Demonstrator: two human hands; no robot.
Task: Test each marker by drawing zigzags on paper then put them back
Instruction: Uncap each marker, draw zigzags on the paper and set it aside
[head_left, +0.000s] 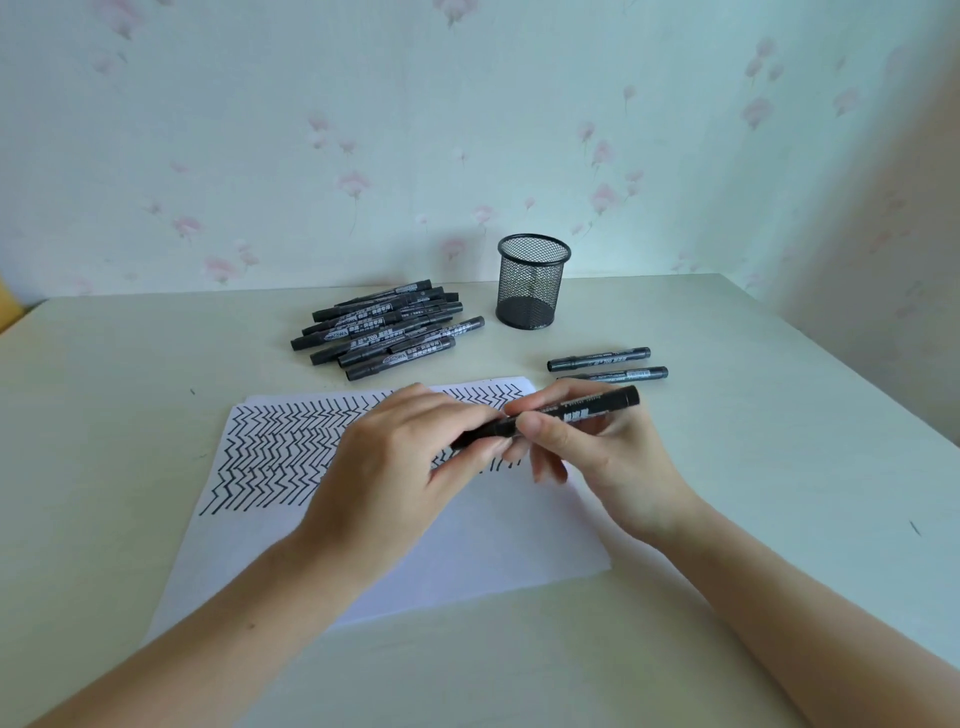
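Both hands (511, 441) hold the marker (571, 410), lying left-right, far end up-right

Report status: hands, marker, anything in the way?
Left hand and right hand both grip one black marker above the zigzag paper. Mesh holder empty. Nothing in the way.
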